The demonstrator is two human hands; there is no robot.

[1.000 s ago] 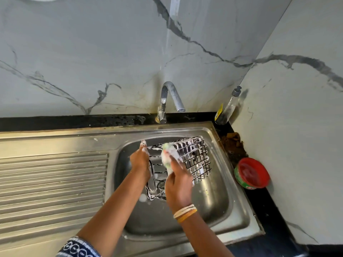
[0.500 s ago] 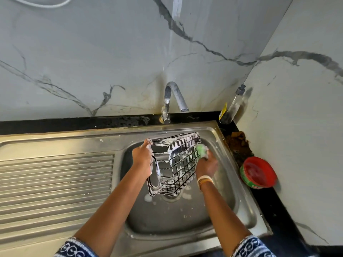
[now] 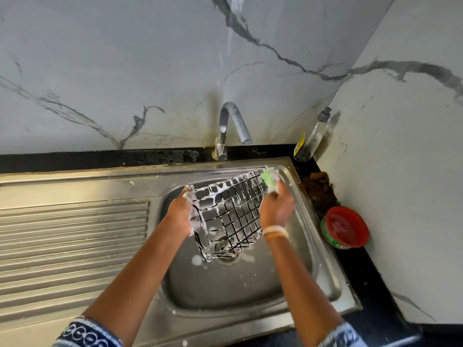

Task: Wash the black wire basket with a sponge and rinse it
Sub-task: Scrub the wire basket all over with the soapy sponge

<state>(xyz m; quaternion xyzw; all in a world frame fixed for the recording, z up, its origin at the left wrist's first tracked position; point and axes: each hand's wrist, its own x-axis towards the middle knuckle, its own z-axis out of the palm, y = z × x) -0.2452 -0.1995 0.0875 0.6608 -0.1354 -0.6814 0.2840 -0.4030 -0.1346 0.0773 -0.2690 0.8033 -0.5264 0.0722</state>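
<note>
My left hand [image 3: 181, 214] grips the soapy basket [image 3: 229, 211] at its left edge, tilted above the sink [image 3: 323, 279] drain. My right hand [image 3: 275, 209] fingers close on the green sponge [image 3: 268, 177], pressed to the basket's far right corner. Tap [image 3: 231, 126] dry.

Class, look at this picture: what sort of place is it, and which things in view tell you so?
Most likely a home kitchen's washing-up corner. A steel sink with a ribbed draining board, a tap on a marble-look wall, and a pump soap bottle all point to that.
</note>
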